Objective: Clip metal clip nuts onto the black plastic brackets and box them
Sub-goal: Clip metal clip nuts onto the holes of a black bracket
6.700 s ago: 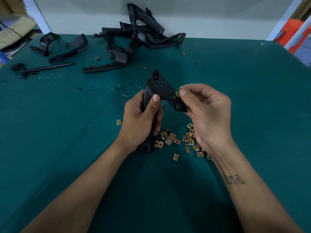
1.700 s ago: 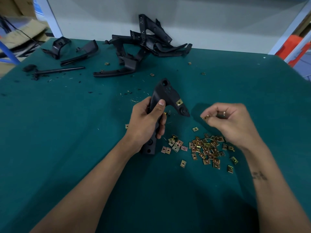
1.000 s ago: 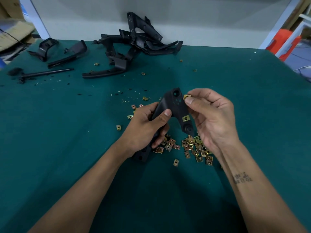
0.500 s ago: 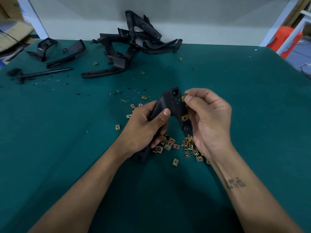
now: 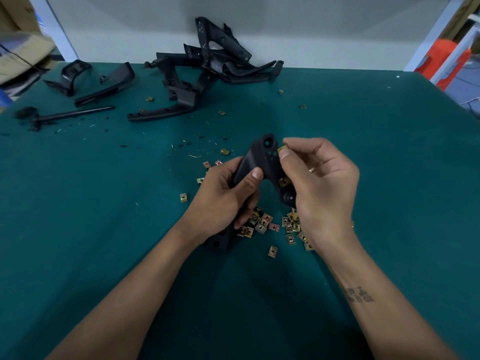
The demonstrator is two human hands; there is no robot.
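My left hand point(image 5: 223, 203) grips a black plastic bracket point(image 5: 263, 158) by its lower arm and holds it upright over the green table point(image 5: 104, 229). My right hand point(image 5: 322, 188) pinches a brass-coloured clip nut point(image 5: 281, 147) between thumb and forefinger against the bracket's upper right edge. One clip nut point(image 5: 284, 181) sits clipped lower on the bracket's right arm. A heap of loose clip nuts point(image 5: 265, 223) lies on the table under both hands.
A pile of black brackets point(image 5: 207, 66) leans at the back centre by the wall. More black parts point(image 5: 88, 79) and a black rod point(image 5: 72, 114) lie at the back left. Stray clip nuts point(image 5: 183, 197) and black shavings dot the table. A cardboard box point(image 5: 18, 53) is at the far left.
My right hand picked a clip nut from the heap, carried it to the bracket's upper edge and has stayed there for the last half second. My left hand keeps its grip.
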